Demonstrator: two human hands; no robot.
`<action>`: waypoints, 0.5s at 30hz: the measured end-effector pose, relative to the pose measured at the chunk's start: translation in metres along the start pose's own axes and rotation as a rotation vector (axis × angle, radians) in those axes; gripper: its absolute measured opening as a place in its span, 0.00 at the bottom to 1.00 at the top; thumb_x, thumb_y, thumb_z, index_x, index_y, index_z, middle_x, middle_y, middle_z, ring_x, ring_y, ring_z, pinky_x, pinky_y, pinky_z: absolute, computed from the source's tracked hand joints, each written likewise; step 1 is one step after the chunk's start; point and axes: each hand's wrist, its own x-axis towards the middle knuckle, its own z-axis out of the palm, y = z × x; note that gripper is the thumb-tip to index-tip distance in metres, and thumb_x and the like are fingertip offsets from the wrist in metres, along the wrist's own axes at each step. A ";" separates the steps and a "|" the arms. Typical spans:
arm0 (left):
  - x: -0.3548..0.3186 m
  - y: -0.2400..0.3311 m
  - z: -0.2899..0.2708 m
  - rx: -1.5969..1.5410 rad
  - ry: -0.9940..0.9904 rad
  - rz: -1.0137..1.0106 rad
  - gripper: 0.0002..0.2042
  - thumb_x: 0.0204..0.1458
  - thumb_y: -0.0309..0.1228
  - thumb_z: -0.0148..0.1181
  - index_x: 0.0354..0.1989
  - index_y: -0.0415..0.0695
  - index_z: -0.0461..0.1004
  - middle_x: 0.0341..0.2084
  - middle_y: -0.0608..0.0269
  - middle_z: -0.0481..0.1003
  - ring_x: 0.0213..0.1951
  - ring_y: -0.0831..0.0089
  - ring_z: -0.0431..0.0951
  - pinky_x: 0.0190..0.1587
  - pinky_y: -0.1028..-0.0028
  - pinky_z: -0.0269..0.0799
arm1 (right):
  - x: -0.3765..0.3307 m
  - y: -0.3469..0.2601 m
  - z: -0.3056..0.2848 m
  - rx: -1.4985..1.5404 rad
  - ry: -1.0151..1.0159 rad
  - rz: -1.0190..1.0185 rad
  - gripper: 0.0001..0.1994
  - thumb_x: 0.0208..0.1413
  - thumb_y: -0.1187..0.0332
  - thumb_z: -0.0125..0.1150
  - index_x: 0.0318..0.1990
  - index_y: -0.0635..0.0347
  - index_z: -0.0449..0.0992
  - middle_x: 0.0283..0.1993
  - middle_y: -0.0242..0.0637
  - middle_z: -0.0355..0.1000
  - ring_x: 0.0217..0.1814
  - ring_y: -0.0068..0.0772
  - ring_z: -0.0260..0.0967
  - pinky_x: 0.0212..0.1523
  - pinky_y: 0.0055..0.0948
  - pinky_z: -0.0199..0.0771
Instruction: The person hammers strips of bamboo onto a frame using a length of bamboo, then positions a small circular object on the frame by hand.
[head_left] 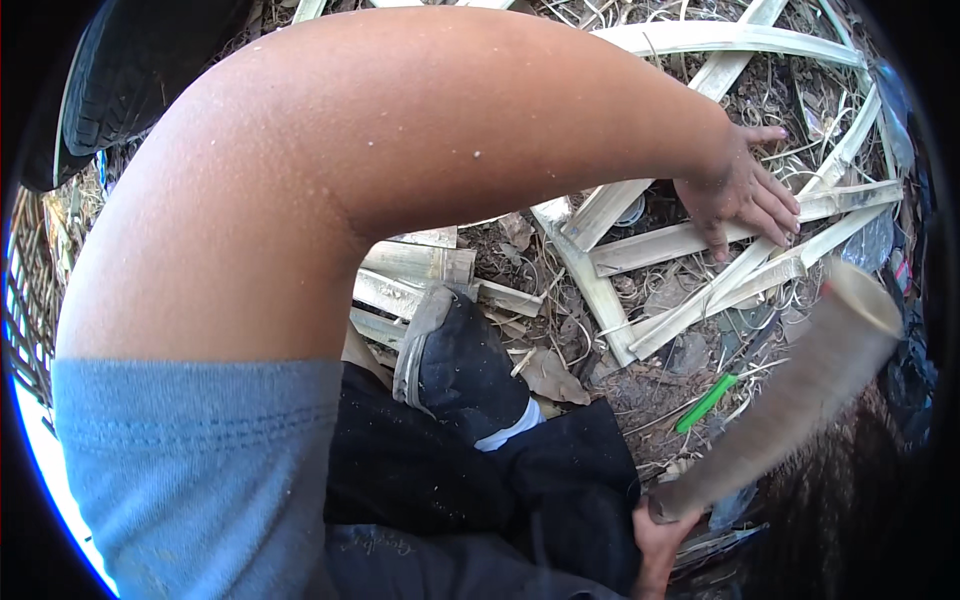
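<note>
- Left hand point(745, 200): fingers spread over pale strips point(650, 248) on the ground point(640, 400); the palm's contact is hidden.
- Right hand point(665, 535): fingers wrapped round the narrow end of a blurred wooden club point(790, 390); forearm cut off below.
- Green handle point(706, 403) near the club; its far end is unclear.
</note>
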 end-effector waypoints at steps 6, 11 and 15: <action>0.004 -0.008 0.014 0.111 0.050 0.027 0.35 0.60 0.59 0.39 0.73 0.59 0.42 0.74 0.77 0.39 0.74 0.80 0.33 0.65 0.32 0.20 | 0.006 -0.018 0.004 0.243 0.141 0.239 0.21 0.32 0.71 0.68 0.39 0.64 0.69 0.31 0.47 0.71 0.36 0.49 0.70 0.41 0.43 0.69; 0.007 0.002 0.009 0.010 0.010 0.021 0.35 0.60 0.57 0.42 0.73 0.58 0.43 0.73 0.74 0.40 0.74 0.78 0.34 0.67 0.35 0.19 | 0.037 -0.094 -0.009 0.120 0.036 0.065 0.21 0.31 0.70 0.68 0.38 0.62 0.70 0.31 0.47 0.72 0.35 0.54 0.71 0.39 0.46 0.70; -0.008 -0.008 0.008 0.007 0.010 0.006 0.36 0.59 0.60 0.41 0.73 0.57 0.43 0.73 0.73 0.41 0.74 0.78 0.35 0.67 0.34 0.20 | 0.053 -0.051 -0.017 0.109 -0.280 0.032 0.25 0.31 0.70 0.67 0.43 0.63 0.71 0.30 0.44 0.73 0.34 0.51 0.74 0.40 0.44 0.72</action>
